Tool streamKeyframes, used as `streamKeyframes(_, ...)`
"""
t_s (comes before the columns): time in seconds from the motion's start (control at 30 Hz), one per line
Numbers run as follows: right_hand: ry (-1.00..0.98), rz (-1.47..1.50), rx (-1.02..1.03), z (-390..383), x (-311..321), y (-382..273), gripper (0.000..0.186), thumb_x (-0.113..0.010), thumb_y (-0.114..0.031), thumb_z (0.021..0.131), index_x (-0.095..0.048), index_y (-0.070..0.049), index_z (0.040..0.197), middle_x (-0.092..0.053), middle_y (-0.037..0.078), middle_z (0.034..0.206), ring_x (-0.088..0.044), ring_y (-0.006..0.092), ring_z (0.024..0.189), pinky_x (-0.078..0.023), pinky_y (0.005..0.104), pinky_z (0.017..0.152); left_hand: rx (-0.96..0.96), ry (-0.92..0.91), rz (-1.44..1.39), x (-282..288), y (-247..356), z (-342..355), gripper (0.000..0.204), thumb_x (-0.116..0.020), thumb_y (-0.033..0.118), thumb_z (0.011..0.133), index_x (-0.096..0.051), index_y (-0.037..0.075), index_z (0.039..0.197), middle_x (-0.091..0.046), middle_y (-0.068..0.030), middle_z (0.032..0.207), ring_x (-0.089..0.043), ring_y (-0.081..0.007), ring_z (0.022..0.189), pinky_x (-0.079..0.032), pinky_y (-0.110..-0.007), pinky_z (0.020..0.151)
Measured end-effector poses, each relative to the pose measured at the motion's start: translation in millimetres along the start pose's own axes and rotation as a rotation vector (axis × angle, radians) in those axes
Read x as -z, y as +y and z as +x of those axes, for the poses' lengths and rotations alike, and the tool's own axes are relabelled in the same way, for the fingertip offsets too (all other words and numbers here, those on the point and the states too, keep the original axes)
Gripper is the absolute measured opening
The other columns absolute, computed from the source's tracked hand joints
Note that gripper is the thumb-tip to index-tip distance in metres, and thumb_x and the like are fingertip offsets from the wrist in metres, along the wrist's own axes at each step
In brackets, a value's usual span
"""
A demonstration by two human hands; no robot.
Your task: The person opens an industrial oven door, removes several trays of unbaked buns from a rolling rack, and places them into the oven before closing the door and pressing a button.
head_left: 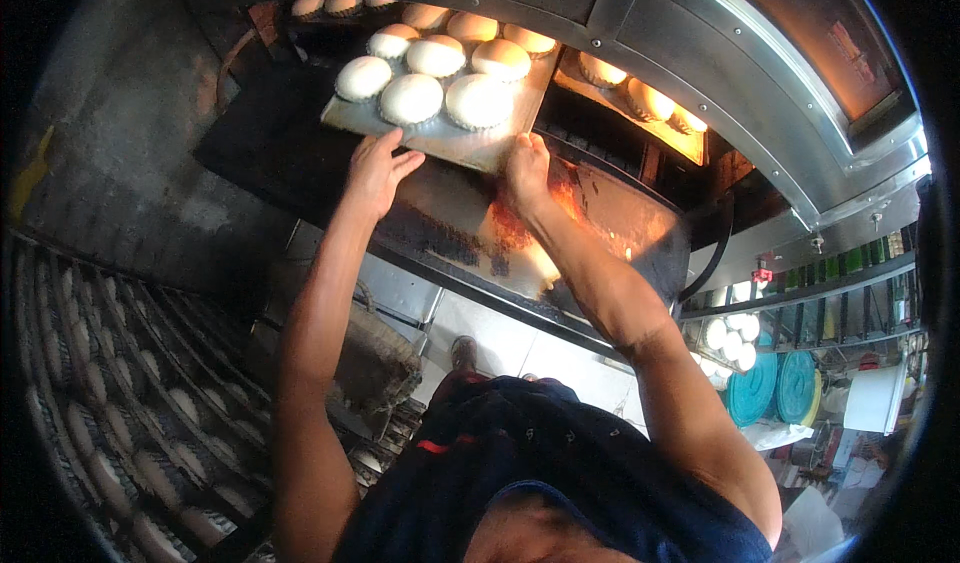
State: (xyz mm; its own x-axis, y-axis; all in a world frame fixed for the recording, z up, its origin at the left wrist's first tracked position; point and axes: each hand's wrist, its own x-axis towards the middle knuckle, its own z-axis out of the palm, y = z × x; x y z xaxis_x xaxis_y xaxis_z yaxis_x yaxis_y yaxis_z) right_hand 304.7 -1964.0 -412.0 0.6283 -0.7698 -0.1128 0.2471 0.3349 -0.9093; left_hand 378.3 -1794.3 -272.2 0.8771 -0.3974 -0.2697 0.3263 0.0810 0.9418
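Nine buns point(435, 56), one tray point(462, 147), right hand point(527, 169) clenching it, left hand point(377, 176) loosely spread

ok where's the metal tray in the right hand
Upper centre of the head view, the metal tray is at the oven, with left hand and right hand at its near edge.
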Motion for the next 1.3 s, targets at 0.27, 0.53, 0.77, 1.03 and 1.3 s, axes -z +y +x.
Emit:
streamKeyframes(0.27, -0.259, -0.505, 0.004, -9, 39, -94, 0.047, -0.056, -0.020, 0.092, -0.043, 0.002, 0.133, -0.064, 0.013, 0.099, -0.060, 0.0205, 0.094, -0.047, 0.0327, 0.084, -0.066, 0.003, 0.053, -42, 2, 96, 0.041, -0.057, 0.007, 0.090, -0.042, -0.007, 0.125, -0.045, -0.0195, 0.127, -0.053, -0.0355, 0.111, -0.055, -0.046, 0.091)
streamKeyframes(0.53, -0.363, -0.457, -0.061, -103, 116, -180, 0.049, -0.060, -0.021, 0.093, -0.045, 0.006, 0.131, -0.066, 0.011, 0.095, -0.063, 0.0155, 0.087, -0.050, 0.0298, 0.080, -0.062, -0.019, 0.048, -115, 13, 157, 0.049, -0.058, -0.003, 0.083, -0.042, -0.002, 0.130, -0.041, -0.0143, 0.135, -0.048, -0.0284, 0.119, -0.059, -0.046, 0.084)
streamKeyframes(0.77, -0.305, -0.366, -0.103, -170, 170, -228, 0.050, -0.061, -0.024, 0.093, -0.045, 0.002, 0.133, -0.066, 0.009, 0.099, -0.061, 0.0140, 0.093, -0.049, 0.0283, 0.083, -0.197, -0.325, 0.190, -105, -1, 241, 0.033, -0.049, 0.026, 0.097, -0.054, 0.007, 0.124, -0.048, -0.0056, 0.135, -0.044, -0.0186, 0.125, -0.039, -0.044, 0.105)
streamKeyframes(1.03, -0.277, -0.544, 0.095, -189, 247, -317, 0.047, -0.062, -0.025, 0.092, -0.048, 0.000, 0.129, -0.066, 0.008, 0.097, -0.063, 0.0158, 0.090, -0.049, 0.0321, 0.082, -0.072, -0.271, 0.050, -125, -8, 239, 0.030, -0.053, 0.010, 0.094, -0.050, -0.006, 0.119, -0.050, -0.0136, 0.118, -0.051, -0.0252, 0.109, -0.050, -0.040, 0.097)
streamKeyframes(1.3, 0.364, -0.608, 0.885, -131, 364, -477, 0.031, -0.065, -0.014, 0.089, -0.058, -0.001, 0.117, -0.066, 0.006, 0.096, -0.062, 0.0132, 0.090, -0.050, 0.0288, 0.083, 0.040, -0.321, -0.132, -189, 16, 14, 0.038, -0.058, 0.011, 0.092, -0.048, -0.005, 0.125, -0.052, -0.0172, 0.119, -0.056, -0.0262, 0.100, -0.051, -0.039, 0.093)
